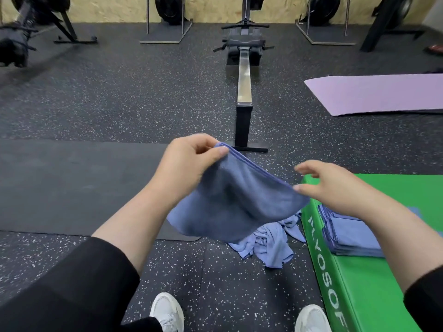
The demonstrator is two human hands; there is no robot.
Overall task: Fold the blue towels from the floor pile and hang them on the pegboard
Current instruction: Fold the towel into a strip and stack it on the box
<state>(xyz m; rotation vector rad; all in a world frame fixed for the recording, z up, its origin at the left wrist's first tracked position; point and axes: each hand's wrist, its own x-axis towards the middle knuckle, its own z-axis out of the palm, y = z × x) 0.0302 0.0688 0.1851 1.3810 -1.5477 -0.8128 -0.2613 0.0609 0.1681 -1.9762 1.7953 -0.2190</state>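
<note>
A folded blue towel [235, 200] hangs in the air in front of me. My left hand [189, 161] pinches its upper left corner between thumb and fingers. My right hand [330, 183] touches the towel's right corner with its thumb, while the other fingers spread loosely above. Below the towel, a crumpled pile of blue towels [271, 243] lies on the floor. A stack of folded blue towels [350, 236] rests on the green box, partly hidden by my right forearm. No pegboard is in view.
The green plyo box [374, 295] stands at my right. A rowing machine [244, 92] runs straight ahead, with a purple mat [383, 94] to its right and a black mat [72, 188] at left. More gym machines line the back wall. My white shoes are below.
</note>
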